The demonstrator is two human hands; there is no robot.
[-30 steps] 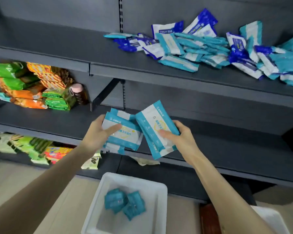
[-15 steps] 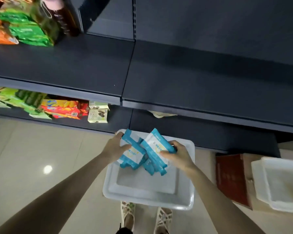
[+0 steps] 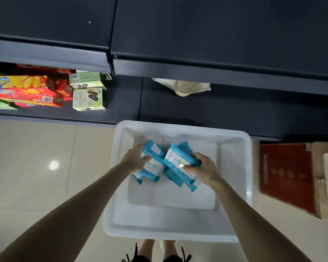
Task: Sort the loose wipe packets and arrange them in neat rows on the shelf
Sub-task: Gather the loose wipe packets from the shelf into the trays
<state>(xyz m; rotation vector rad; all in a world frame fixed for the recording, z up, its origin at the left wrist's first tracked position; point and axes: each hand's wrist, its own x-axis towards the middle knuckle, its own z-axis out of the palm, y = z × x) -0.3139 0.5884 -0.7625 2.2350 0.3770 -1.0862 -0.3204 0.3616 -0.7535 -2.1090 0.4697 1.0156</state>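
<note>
Wipe packets [image 3: 175, 158]; L fingers [image 3: 144, 159], R fingers [image 3: 196, 157] gripping.

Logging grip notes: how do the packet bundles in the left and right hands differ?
The left bundle is gripped at its left edge by the left hand, the right bundle at its right edge by the right hand. The left bundle shows a white patch up top; the right bundle, a glossy printed face. Both are teal-and-white.

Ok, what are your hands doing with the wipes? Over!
Left hand grips teal wipe packets. Right hand grips second bunch. Both over white bin. Nothing blocking.
</note>
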